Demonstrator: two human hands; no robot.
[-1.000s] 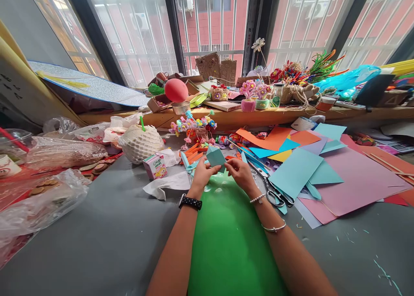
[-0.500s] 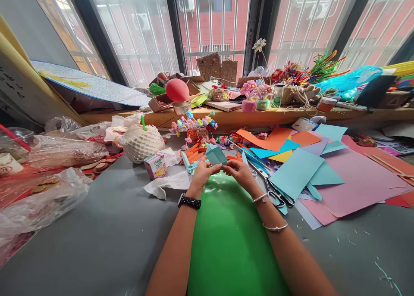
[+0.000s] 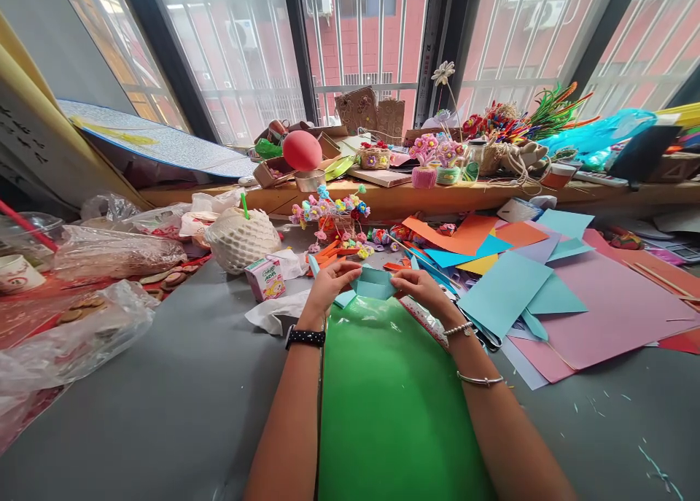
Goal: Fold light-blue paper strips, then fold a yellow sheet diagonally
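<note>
A small piece of folded light-blue paper (image 3: pixel 375 285) is stretched between my two hands, with a crease running across it. My left hand (image 3: pixel 329 288) pinches its left end, and a black dotted watch band sits on that wrist. At the right end, my right hand (image 3: pixel 425 291) pinches the paper between thumb and fingers; a beaded bracelet and a silver bangle are on that arm. Below the hands lies a glossy green board (image 3: pixel 399 391). Another light-blue scrap (image 3: pixel 344 299) rests at its far left corner. Scissors beside my right hand are mostly hidden by the wrist.
Coloured paper sheets (image 3: pixel 612 304) are piled on the right. On the left stand a foam-netted fruit with a straw (image 3: pixel 243 240), a small pink-and-white box (image 3: pixel 265 278) and crumpled tissue (image 3: pixel 276 311). Behind are a flower basket (image 3: pixel 333 213) and a ledge full of crafts, including a red ball (image 3: pixel 302 151).
My hands have moved apart and slightly lower. The blue paper, tilted up before, is now held level between them. More of the green board's far end shows.
</note>
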